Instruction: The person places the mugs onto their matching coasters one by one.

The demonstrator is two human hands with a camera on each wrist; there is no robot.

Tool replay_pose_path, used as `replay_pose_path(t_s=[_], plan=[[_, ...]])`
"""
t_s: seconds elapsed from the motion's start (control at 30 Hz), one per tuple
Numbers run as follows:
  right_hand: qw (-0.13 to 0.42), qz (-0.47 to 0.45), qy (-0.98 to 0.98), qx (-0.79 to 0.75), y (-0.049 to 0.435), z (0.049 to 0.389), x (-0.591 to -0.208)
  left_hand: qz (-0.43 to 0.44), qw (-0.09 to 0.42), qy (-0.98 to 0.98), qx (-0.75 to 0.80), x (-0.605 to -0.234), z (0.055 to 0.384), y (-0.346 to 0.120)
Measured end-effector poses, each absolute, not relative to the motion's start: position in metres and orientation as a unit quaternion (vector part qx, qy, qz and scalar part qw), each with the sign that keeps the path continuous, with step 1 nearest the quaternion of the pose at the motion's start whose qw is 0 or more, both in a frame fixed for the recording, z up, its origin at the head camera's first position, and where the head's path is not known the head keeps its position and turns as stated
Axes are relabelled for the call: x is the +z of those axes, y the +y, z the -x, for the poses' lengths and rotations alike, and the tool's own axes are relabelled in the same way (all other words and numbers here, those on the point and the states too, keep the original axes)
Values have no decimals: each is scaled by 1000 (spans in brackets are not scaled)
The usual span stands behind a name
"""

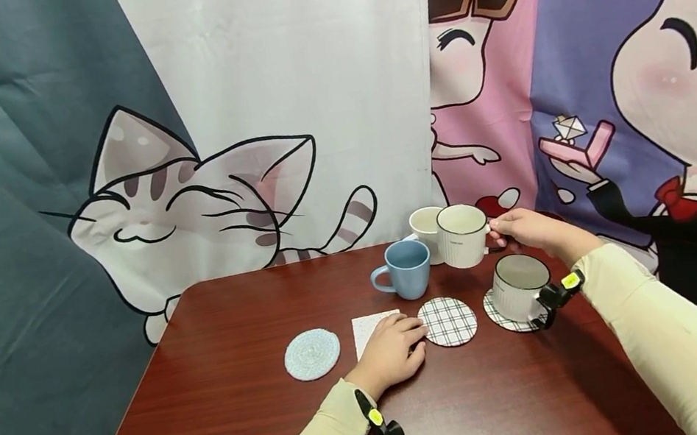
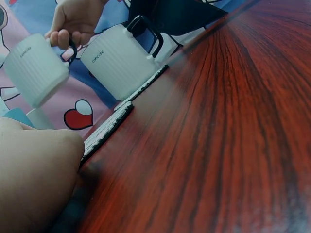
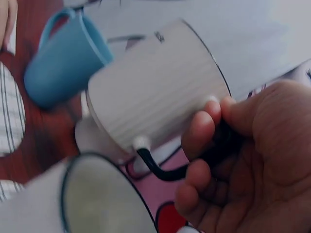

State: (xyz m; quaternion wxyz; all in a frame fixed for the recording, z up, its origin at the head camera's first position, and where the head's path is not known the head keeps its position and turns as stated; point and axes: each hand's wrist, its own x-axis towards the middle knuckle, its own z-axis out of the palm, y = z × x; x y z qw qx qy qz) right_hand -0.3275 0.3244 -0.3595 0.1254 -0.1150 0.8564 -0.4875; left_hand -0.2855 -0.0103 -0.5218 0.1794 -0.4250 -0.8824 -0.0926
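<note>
Ribbed mug (image 1: 462, 240) near-upright, mouth up, handle rightward, gripped by my right hand (image 1: 529, 231); left hand (image 1: 390, 351) over square coaster (image 1: 365, 329); white cup (image 1: 423, 225) behind mug.

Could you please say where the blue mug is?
In the head view, the blue mug is just right of centre, left of the white mug the right hand holds.

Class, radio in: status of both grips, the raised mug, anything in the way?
Right grip holding white ribbed, black-rimmed mug aloft by its black handle. Left grip over white square coaster. Possibly in the way: smooth blue mug close by.
</note>
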Motion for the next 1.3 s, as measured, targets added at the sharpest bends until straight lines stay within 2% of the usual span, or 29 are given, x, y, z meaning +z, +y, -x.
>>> replay_pose_path(t_s=[0.67,0.87,1.3], plan=[[119,-1,792,-599,274,268,-350,420,178,-885,-91,-522,288,-11],[114,0,776,-620,265,259,-357,414,166,-891,-90,-519,287,-11],[97,-12,732,-674,252,233,-383,419,176,-886,-89,-520,282,-12]])
